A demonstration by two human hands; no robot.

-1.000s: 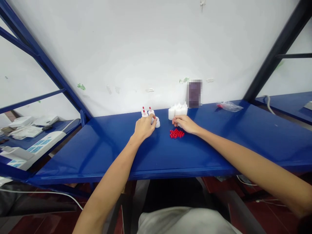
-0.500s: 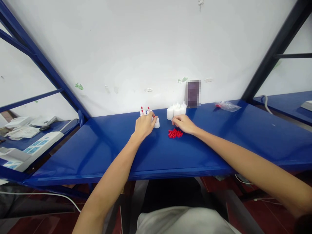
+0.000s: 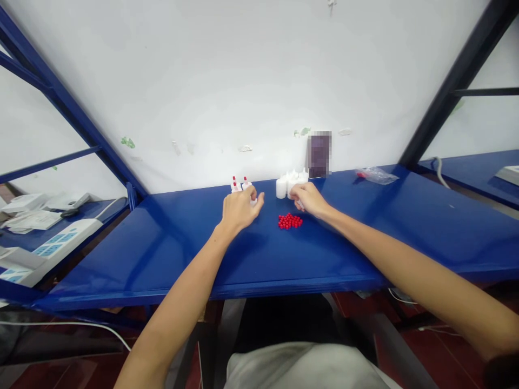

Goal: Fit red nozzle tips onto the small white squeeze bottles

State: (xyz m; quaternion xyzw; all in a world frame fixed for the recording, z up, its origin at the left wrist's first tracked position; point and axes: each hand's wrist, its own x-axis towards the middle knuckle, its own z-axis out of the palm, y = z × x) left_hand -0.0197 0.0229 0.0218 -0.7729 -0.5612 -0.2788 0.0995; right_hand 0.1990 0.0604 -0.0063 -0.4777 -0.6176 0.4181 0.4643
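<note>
White bottles with red tips (image 3: pixel 235 187) stand at the back of the blue table, just beyond my left hand (image 3: pixel 242 207). Its fingers are curled, and a bit of white shows between thumb and fingers; most of that item is hidden. My right hand (image 3: pixel 307 198) is closed at the front of a group of white bottles (image 3: pixel 281 188) without red tips, with something small and white at its fingertips. A pile of small red caps (image 3: pixel 290 221) lies on the table in front of my right hand.
A dark upright panel, pixelated, (image 3: pixel 319 155) leans on the wall behind the bottles. To the right lies a clear plastic bag (image 3: pixel 377 175) with something red inside. A white power strip (image 3: pixel 57 251) and papers are at the far left, beyond the blue frame (image 3: pixel 81 121).
My right hand has moved from just above the red caps to the front of the untipped bottles. The white bottle beside my left hand no longer stands in plain view there.
</note>
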